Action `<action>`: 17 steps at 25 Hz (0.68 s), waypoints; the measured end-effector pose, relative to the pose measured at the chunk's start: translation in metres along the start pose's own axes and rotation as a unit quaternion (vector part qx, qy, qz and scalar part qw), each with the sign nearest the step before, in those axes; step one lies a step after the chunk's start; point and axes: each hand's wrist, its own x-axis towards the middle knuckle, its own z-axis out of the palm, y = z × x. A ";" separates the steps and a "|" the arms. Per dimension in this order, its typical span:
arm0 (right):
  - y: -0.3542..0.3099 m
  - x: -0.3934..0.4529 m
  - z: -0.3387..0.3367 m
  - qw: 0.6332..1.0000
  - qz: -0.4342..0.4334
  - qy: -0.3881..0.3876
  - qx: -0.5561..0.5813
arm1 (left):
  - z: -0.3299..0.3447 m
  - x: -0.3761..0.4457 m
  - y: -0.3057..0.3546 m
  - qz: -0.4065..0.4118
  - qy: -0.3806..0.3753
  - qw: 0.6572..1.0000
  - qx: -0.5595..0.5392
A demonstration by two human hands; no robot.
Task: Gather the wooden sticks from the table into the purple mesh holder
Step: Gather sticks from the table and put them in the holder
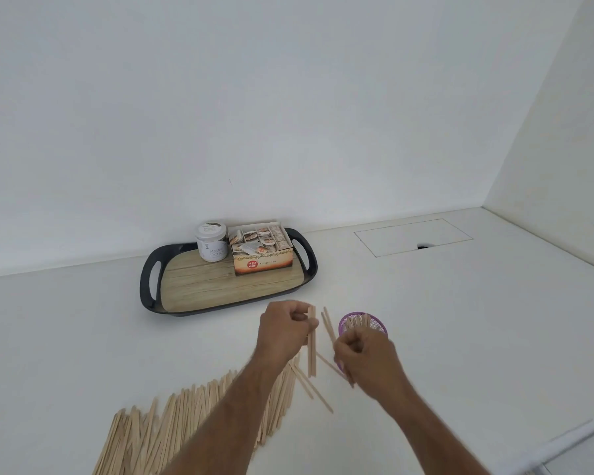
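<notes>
a: head view, item one: left hand, fingers curled round a small bundle of sticks held upright, lower ends hanging clear of the worktop.

b: item two?

a: right hand, fingers curled, just in front of the holder. a few sticks run through its grip, tips showing above and below the fist. blurred, so count not given.

b: holder's place and contents?

a: purple mesh, upright on the worktop, right of the left hand and partly hidden by the right. some stick ends already stand inside it.

b: stock left to gather?

a: a long heap of sticks lying along the near worktop under the left forearm, plus loose ones crossed between the two hands. by my judgement the task is early; most of the stock is outside the holder.

b: step in hand?

a: likely the drop-in: both handfuls lifted and close to the rim. next move calls for bringing each bundle over the opening, ends down and roughly parallel, then loosening the fingers so nothing catches the mesh edge.

b: other entries?

a: a tray further back, carrying a jar and a box of tea bags. not part of the job.
</notes>
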 end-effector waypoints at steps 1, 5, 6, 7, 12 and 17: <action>-0.005 0.003 -0.010 1.000 -0.009 0.024 0.016 | 0.005 0.001 0.008 0.015 -0.004 1.000 -0.010; -0.009 0.019 -0.043 0.990 -0.063 0.122 0.035 | 0.028 0.006 0.036 0.076 0.009 0.996 -0.047; -0.007 0.023 -0.047 0.987 -0.074 0.143 0.020 | 0.033 0.007 0.041 0.088 0.013 0.995 -0.053; -0.005 0.027 -0.050 0.984 -0.081 0.156 0.005 | 0.038 0.008 0.045 0.099 0.016 0.994 -0.051; 0.011 0.038 -0.046 0.983 -0.070 0.137 -0.095 | 0.059 0.013 0.043 0.122 -0.004 0.992 0.045; 0.018 0.034 -0.040 0.963 -0.090 0.163 -0.195 | 0.052 0.016 0.026 0.119 -0.021 0.987 0.109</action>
